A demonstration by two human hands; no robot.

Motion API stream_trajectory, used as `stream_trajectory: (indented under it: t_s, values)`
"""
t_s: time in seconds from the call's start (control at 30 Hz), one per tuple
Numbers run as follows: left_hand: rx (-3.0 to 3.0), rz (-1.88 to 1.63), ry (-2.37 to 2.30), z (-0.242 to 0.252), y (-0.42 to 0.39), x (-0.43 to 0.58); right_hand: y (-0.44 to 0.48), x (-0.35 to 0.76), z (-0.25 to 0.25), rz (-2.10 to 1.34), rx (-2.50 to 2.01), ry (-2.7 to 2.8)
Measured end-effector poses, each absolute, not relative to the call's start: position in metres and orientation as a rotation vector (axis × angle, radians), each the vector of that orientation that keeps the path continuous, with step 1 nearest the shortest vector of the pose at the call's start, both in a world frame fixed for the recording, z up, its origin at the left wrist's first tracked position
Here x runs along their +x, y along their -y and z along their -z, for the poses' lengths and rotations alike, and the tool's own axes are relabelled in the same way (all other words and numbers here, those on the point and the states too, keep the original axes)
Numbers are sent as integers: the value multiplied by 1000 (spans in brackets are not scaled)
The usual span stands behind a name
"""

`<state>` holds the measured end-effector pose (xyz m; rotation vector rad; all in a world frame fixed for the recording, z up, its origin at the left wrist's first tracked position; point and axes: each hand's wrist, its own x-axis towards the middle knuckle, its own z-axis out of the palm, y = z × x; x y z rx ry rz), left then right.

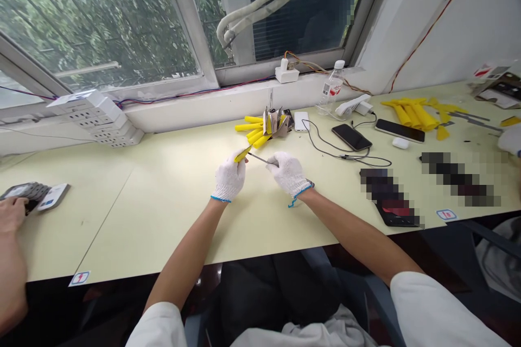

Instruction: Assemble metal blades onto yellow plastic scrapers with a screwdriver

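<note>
My left hand [230, 176], in a white knit glove with a blue cuff edge, is closed on a small yellow handle-like piece [242, 154]. My right hand [287, 172], gloved the same way, pinches a thin dark metal strip [259, 158] whose far end meets or nearly meets the yellow piece. Whether the two are joined cannot be made out. Just beyond both hands lies a pile of yellow handles [254, 134] with flat grey-brown pieces [277, 122] at their right ends.
A white power bank [302, 121], cable [325, 147], phones [351, 136] and a plastic bottle [331, 89] lie or stand to the right. Farther right are yellow tubes [411, 114] and dark strips [474, 116]. Stacked white boxes [97, 116] and a co-worker's hand [12, 214] are at left.
</note>
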<state>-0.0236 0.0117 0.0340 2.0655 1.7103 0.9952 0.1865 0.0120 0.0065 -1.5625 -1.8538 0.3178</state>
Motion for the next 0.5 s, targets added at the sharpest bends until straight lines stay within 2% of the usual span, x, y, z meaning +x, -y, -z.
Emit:
stream_trajectory:
  t_s: [0.2, 0.33, 0.5]
  values:
    - [2063, -1181, -1679, -29, -3, -18, -11, 185, -13, -489, -1452, 1748]
    - [2030, -1214, -1725, -24, -2, -17, -3, 184, -23, -462, -1343, 1852]
    - [2129, -1276, -1690, -9, -6, -19, -2, 182, -18, -477, -1424, 1782]
